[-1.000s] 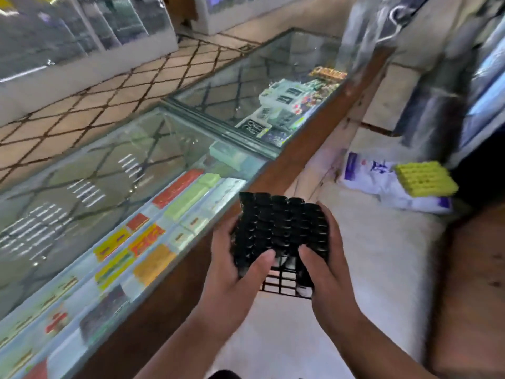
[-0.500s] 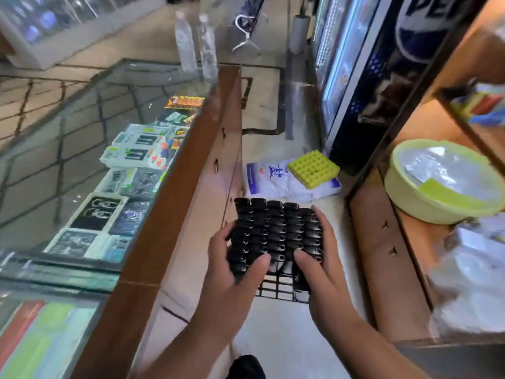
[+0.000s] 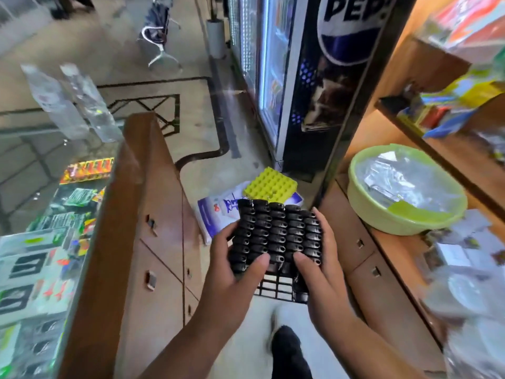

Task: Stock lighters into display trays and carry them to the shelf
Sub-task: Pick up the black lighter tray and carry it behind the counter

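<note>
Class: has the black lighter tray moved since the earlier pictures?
Yes. The black lighter tray has been carried forward toward the yellow tray lying ahead, closing most of the gap seen between them earlier.

The left forearm (image 3: 188,348) and right forearm (image 3: 374,348) reach forward and converge on the black tray (image 3: 276,287). The left hand (image 3: 232,277) grips the tray's left side, thumb laid across its top, fingers curled round the edge. The right hand (image 3: 319,265) mirrors it on the tray's right side. A dark-shod foot (image 3: 289,348) shows below the tray.
</note>
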`<state>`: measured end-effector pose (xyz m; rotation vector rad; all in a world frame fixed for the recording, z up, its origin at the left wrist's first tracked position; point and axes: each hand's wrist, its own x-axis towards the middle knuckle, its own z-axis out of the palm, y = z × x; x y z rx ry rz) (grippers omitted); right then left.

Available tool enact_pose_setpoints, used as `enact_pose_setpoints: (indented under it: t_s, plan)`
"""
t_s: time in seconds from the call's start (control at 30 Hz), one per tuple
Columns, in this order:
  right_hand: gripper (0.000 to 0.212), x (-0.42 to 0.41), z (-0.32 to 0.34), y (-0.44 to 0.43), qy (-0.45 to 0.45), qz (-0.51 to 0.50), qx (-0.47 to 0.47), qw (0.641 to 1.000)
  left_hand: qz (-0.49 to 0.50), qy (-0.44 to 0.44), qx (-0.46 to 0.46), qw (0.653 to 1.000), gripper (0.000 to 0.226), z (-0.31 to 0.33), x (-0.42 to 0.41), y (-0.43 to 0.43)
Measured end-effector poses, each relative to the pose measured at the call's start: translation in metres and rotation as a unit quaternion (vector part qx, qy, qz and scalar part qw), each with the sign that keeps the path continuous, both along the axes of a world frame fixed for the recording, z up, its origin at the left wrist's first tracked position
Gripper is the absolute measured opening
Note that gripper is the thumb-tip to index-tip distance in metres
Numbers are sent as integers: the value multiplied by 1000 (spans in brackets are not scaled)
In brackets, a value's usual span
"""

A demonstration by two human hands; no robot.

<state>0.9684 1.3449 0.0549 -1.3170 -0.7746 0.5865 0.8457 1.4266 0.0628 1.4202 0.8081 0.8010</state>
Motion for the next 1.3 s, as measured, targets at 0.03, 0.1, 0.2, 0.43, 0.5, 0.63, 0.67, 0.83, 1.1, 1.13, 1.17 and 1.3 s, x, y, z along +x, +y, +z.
enact_pose_setpoints:
  t_s: [0.03, 0.1, 0.2, 0.43, 0.5, 0.63, 0.67, 0.83, 1.1, 1.13, 1.17, 1.3]
  plan:
    - [66, 13, -2, 16, 1, 6, 1, 1000, 0, -4, -1, 1000, 65, -3, 14, 15]
    - [68, 42, -7, 50, 3, 11, 9, 1000, 6, -13, 1, 1000, 57, -7, 43, 47]
    - [74, 93, -15, 100, -11, 11, 17, 1000, 12, -15, 8, 1000, 52, -10, 92, 95]
    - [59, 204, -1, 199, -20, 11, 10, 1000, -12, -12, -5, 1000, 56, 5, 199, 197]
    - [62, 230, 2, 221, -31, -15, 11, 999, -26, -16, -10, 999, 57, 9, 226, 220]
    - [72, 277, 4, 254, -36, -64, 9, 997, -76, -7, -7, 997, 57, 10, 281, 265]
    - [73, 289, 3, 259, -29, -80, 5, 996, -94, -7, -10, 996, 57, 8, 297, 275]
    - [70, 349, -5, 281, -12, -198, -5, 980, -204, -11, -23, 979, 65, -1, 383, 317]
    - [77, 408, -8, 291, 37, -366, 6, 930, -390, -15, -29, 920, 63, -12, 499, 353]
    - [77, 414, -9, 288, 41, -395, 3, 918, -417, -13, -31, 908, 65, -15, 512, 352]
    - [77, 418, -10, 285, 48, -421, 3, 906, -441, -9, -35, 897, 67, -18, 524, 349]
    - [81, 431, -16, 256, 49, -512, -12, 857, -528, 2, -27, 849, 71, -28, 565, 323]
